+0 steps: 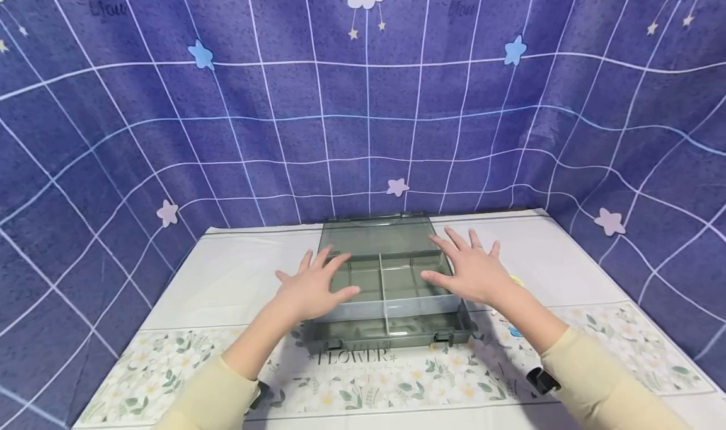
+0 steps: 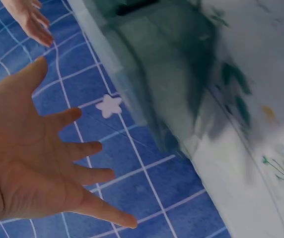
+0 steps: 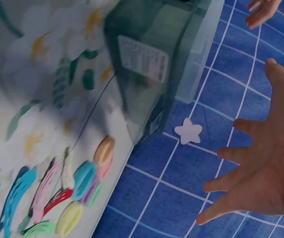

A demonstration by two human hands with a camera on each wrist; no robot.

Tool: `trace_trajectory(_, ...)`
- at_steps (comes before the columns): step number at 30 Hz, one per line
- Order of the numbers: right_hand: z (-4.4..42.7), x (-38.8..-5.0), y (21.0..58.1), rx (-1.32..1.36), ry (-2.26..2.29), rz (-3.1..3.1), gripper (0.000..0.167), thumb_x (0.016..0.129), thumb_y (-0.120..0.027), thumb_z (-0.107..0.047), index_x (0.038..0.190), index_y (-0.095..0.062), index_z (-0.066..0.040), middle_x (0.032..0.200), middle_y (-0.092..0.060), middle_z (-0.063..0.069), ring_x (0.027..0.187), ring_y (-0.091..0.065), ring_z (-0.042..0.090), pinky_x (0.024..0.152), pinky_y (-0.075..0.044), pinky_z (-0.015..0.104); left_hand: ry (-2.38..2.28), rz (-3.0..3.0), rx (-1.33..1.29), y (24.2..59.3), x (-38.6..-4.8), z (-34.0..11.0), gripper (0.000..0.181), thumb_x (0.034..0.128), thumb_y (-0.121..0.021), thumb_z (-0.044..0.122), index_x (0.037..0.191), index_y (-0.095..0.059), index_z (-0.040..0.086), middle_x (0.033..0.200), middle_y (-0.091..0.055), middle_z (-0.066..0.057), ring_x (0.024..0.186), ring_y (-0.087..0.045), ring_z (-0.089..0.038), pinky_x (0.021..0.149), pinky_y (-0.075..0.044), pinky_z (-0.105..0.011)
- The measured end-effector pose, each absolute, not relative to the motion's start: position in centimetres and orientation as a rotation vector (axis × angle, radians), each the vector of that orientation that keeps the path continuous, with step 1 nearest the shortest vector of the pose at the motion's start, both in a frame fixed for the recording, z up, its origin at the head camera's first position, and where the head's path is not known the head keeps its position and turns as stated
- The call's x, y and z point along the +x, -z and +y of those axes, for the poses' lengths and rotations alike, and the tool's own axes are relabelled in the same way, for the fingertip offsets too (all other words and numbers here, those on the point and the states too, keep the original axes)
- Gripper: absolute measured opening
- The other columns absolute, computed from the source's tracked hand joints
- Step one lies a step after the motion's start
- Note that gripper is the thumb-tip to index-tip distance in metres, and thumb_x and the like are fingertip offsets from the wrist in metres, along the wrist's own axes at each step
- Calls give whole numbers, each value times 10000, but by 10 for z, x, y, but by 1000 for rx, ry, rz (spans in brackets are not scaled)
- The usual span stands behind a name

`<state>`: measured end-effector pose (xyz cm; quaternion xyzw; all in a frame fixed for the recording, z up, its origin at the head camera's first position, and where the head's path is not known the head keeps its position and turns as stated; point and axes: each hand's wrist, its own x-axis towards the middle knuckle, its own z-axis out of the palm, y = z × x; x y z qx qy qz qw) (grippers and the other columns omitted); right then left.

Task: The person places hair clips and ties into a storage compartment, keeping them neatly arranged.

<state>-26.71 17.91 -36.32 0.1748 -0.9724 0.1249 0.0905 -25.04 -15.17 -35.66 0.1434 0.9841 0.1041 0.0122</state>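
Observation:
A dark translucent plastic storage box [image 1: 391,342] rests on the table with its lid [image 1: 377,236] swung back. A lighter tray [image 1: 420,305] with a divider sits in its upper part, and I see no items in its compartments. Over the box's left side hovers my left hand [image 1: 312,291], fingers straight and spread, holding nothing; its palm shows in the left wrist view. My right hand [image 1: 476,272] is spread the same way above the right side, also holding nothing. The right wrist view shows several colourful hair clips [image 3: 83,181] on the table beside the box.
The white table cover [image 1: 244,260] has a floral band with lettering along the front. A blue grid-patterned curtain [image 1: 368,133] hangs behind and at both sides. My right forearm partly hides the clips in the head view. A barcode label [image 3: 143,58] marks the box's side.

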Motion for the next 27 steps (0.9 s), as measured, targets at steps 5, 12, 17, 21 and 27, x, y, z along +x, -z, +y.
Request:
trace_trajectory(5,190,-269,369,491,-373,-2915,883,904,-509,-767,1588,-361,-228,1646,-254,163,1434,-130,614,959,-14,903,-302,3062,401,364,-250,-169,867,903,-420,815,1610,-288,332,1685,-137,-118,1495,-69,-511,844,-71,-950)
trace_trajectory(12,206,-269,372,453,-385,-2937,883,917,-497,-757,1586,-359,-198,1642,-250,185,1416,-152,635,941,-13,912,-307,3050,403,370,-250,-181,879,905,-422,812,1612,-286,308,1679,-139,-151,1481,-84,-543,820,-80,-957)
trace_trajectory(17,217,-271,375,434,-382,-2953,881,927,-464,-764,1589,-347,-195,1637,-257,195,1400,-183,648,925,-47,923,-342,3049,397,373,-248,-190,851,929,-478,753,1608,-305,270,1665,-169,-187,1467,-94,-567,807,-68,-960)
trace_trajectory(21,227,-275,380,406,-413,-2956,851,937,-476,-743,1577,-370,-191,1623,-279,213,1394,-203,649,921,-52,926,-374,3041,397,376,-245,-197,864,926,-460,767,1607,-307,258,1653,-195,-208,1453,-118,-587,799,-69,-962)
trace_trajectory(27,242,-281,392,381,-452,-2956,777,974,-471,-690,1533,-441,-151,1559,-383,235,1391,-305,584,938,-74,918,-404,3009,393,383,-240,-206,862,936,-434,767,1604,-319,236,1626,-251,-239,1432,-175,-604,788,-82,-962)
